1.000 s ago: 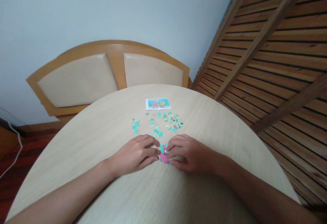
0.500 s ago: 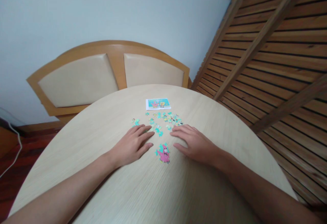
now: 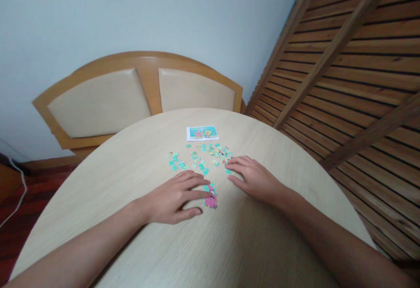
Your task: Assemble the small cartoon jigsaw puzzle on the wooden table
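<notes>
Just now, the left hand (image 3: 175,196) has moved in over the pink puzzle section (image 3: 211,202), which lies on the desk (image 3: 157,253), while the right hand (image 3: 254,177) sits beyond it and to its right; so the section is partly covered, and a loose teal piece (image 3: 228,171) now shows within the right hand's reach. The left grip is spread, thumb apart from the fingers, fingertips over the section's left side; contact is unclear; the right grip is also apart, fingers and thumb either side of the teal piece, though I cannot tell if they touch it; both forearms angle inward toward the section, palms down; loose pieces (image 3: 220,151) lie beyond the section, a picture card (image 3: 202,133) farther still.
</notes>
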Motion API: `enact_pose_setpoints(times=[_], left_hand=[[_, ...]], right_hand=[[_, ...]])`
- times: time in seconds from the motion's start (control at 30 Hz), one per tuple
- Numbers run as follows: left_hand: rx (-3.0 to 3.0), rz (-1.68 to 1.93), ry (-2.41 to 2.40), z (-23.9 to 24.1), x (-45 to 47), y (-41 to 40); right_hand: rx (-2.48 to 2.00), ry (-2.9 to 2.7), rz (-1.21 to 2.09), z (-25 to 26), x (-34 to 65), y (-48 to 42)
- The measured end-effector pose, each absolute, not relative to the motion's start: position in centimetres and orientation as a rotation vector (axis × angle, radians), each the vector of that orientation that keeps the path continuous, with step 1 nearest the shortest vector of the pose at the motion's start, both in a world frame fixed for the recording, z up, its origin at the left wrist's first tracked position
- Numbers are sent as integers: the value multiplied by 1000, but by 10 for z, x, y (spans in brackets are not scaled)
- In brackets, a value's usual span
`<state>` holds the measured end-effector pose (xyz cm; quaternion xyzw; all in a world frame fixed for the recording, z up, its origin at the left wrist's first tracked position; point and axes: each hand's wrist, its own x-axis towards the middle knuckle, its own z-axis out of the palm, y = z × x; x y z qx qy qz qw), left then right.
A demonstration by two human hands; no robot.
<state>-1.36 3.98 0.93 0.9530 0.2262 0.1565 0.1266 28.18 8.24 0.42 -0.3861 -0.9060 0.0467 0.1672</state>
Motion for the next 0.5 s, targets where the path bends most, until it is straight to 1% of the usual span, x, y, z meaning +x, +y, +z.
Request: enact_pose_setpoints(times=[0.13, 0.33, 0.5], left_hand=[[2781, 482, 685, 9, -15, 41], [2808, 502, 756, 5, -17, 45], [2834, 457, 709, 3, -16, 45]], right_hand=[[-1029, -2615, 175, 2, 280, 83], [-769, -2677, 324, 5, 274, 79], [-619, -2689, 410, 8, 267, 75]])
